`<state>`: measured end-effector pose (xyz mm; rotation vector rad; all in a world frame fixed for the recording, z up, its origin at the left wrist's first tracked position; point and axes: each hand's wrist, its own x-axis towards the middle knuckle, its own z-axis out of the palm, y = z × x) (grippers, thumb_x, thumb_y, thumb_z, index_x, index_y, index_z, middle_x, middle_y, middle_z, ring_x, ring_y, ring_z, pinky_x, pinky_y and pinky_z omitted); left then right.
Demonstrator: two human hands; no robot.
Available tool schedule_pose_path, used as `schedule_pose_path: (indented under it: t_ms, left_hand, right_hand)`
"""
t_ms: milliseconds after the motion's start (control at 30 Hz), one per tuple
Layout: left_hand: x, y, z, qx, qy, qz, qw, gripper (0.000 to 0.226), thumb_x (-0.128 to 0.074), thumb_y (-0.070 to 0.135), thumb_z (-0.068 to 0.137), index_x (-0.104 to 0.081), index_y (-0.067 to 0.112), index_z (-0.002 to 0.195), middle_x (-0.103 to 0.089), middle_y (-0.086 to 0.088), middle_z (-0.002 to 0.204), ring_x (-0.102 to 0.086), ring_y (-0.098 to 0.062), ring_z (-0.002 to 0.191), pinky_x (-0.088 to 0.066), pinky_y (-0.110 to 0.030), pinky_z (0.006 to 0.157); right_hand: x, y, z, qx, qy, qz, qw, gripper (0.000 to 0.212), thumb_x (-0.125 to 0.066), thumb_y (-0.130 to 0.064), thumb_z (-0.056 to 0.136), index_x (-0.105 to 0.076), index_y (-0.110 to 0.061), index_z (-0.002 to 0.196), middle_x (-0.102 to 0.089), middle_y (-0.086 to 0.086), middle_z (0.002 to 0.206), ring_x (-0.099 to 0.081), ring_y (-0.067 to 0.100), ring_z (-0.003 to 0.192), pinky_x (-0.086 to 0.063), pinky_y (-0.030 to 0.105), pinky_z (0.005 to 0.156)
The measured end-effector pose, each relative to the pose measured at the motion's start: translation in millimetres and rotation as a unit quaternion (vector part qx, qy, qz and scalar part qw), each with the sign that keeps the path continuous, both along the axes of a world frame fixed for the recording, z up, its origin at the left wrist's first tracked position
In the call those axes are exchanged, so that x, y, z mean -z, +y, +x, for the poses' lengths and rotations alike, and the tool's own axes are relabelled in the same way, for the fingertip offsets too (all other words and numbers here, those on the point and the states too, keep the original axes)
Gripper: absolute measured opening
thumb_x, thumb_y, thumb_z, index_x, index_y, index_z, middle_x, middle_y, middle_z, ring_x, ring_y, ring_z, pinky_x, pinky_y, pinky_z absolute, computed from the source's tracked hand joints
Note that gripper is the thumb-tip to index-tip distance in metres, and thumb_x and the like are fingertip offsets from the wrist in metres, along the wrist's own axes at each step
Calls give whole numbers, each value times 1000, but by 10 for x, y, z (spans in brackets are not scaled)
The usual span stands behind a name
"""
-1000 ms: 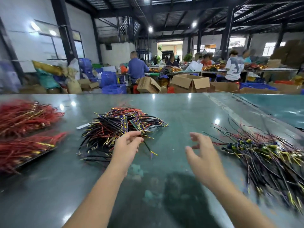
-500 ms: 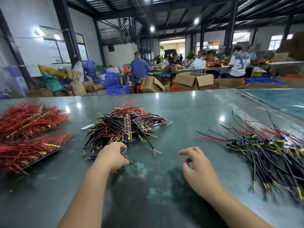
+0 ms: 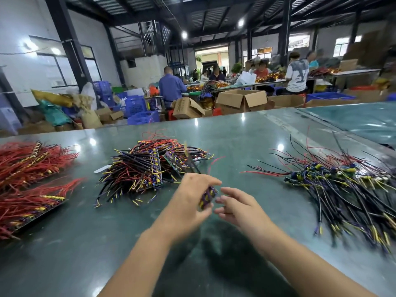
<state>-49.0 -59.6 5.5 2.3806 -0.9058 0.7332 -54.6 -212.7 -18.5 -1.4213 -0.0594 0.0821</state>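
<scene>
My left hand (image 3: 188, 198) grips a small circuit board strip (image 3: 206, 198) with yellow and purple parts, lifted above the green table (image 3: 235, 133); its black and red wires stick up behind my fingers, blurred. My right hand (image 3: 237, 207) is beside it with fingers spread and relaxed, fingertips close to the strip; contact cannot be told. A pile of wired boards (image 3: 145, 168) lies just beyond my left hand. A heap of loose black, red and yellow wired parts (image 3: 342, 185) lies to the right.
Red wired boards (image 3: 32, 163) lie in two heaps at the table's left. Beyond the far edge stand cardboard boxes (image 3: 242, 99), blue crates (image 3: 139, 110) and people at other benches. A second green table (image 3: 364, 121) adjoins at the right.
My left hand picked a board strip from the near edge of the middle pile and lifted it toward the centre. My right hand moved left to meet it.
</scene>
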Motion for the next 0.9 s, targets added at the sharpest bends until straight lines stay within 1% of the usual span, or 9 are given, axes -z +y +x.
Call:
schedule_pose_path:
  t_ms: [100, 233, 367, 400, 467, 533, 567, 667, 900]
  left_hand:
    - [85, -150, -5, 49, -2, 7, 999, 62, -64, -7, 69, -53, 11, 127, -48, 11, 118, -44, -14, 115, -32, -19, 104]
    - [126, -141, 28, 40, 11, -16, 999, 64, -68, 0, 77, -47, 18, 135, -52, 8, 128, -47, -10, 122, -32, -27, 110]
    - [172, -134, 49, -50, -21, -142, 988, 62, -76, 21, 72, -49, 26, 128, -46, 13, 127, -39, -3, 122, -25, -12, 105]
    - [181, -136, 53, -81, 21, -198, 977, 62, -78, 22, 73, -47, 28, 127, -44, 15, 125, -40, -1, 118, -28, -10, 101]
    - [167, -125, 68, -99, 199, -307, 925, 59, -78, 20, 76, -45, 27, 125, -50, 10, 121, -52, -3, 105, -40, -15, 92]
    - [158, -116, 90, -50, 382, -405, 829, 46, -72, 19, 80, -51, 14, 121, -64, -1, 109, -64, -9, 85, -51, -21, 78]
    - [161, -114, 93, -25, 430, -434, 792, 38, -68, 19, 82, -54, 10, 117, -69, -5, 102, -66, -11, 79, -54, -22, 73]
    - [181, -125, 77, 23, 449, -435, 780, 20, -67, 12, 84, -64, 11, 103, -74, -6, 95, -68, -11, 78, -53, -19, 66]
    - [137, -104, 55, 51, 468, -505, 723, 21, -71, 10, 67, -70, 8, 88, -74, -3, 83, -67, -7, 69, -54, -18, 62]
  right_hand:
    - [-21, -41, -6, 5, -13, 21, 1000, 15, -52, -4, 94, -64, -14, 97, -68, 0, 81, -63, 5, 65, -54, 18, 68]
    - [14, -77, 19, 40, -10, 34, 999, 12, -53, -2, 94, -61, -4, 102, -66, 10, 84, -63, 12, 69, -53, 16, 64]
    - [7, -64, 38, 39, -11, 103, 994, 15, -49, 0, 96, -62, -4, 91, -67, 10, 85, -61, 15, 73, -53, 17, 65]
    - [5, -69, 47, 40, -14, 118, 992, 16, -48, 1, 96, -62, -3, 91, -66, 10, 85, -60, 15, 73, -54, 17, 66]
    - [7, -79, 65, 36, -15, 133, 990, 18, -46, 5, 95, -62, -3, 92, -66, 10, 87, -59, 16, 74, -54, 17, 68]
    - [13, -73, 65, 26, -10, 129, 991, 19, -45, 8, 95, -61, -2, 96, -66, 10, 88, -60, 15, 72, -54, 18, 68]
    - [17, -67, 56, 20, -6, 121, 992, 20, -45, 9, 94, -61, -2, 97, -66, 9, 86, -61, 15, 71, -54, 18, 68]
    - [28, -55, 39, 15, -5, 86, 996, 18, -49, 10, 89, -60, -3, 94, -66, 7, 81, -62, 15, 69, -51, 22, 68]
    - [12, -98, 32, -5, -20, 115, 993, 7, -59, -7, 90, -66, -8, 90, -68, 0, 78, -62, 11, 70, -53, 18, 68]
